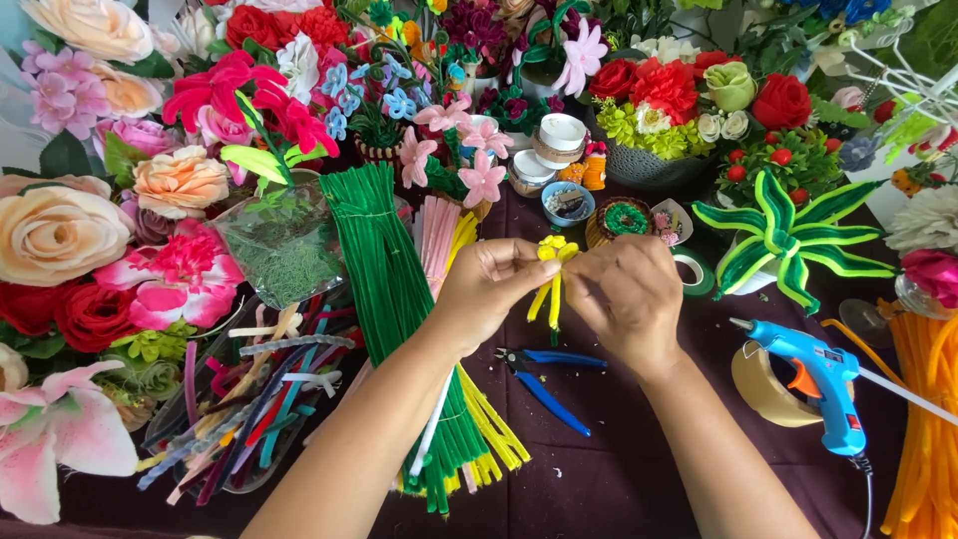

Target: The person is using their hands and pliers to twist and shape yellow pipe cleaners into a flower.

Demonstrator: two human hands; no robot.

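Note:
Both hands meet above the dark purple table [639,469], pinching a small yellow pipe-cleaner flower [552,269]. My left hand [486,287] grips its left side; my right hand [627,294] grips the right, fingers closed on the looped petals. Yellow ends hang down between the hands. Blue-handled pliers [544,377] lie on the table just under my hands. A bundle of green pipe cleaners [384,269] lies left of my left hand, with yellow ones [494,429] beneath my left forearm.
A blue glue gun [813,374] rests on a tape roll [760,384] at right. Orange pipe cleaners [923,419] lie far right. A clear tray of mixed pipe cleaners [249,399] sits left. Artificial flowers [110,200] crowd the left and back, beside a green striped plant [788,235] and small jars [559,140].

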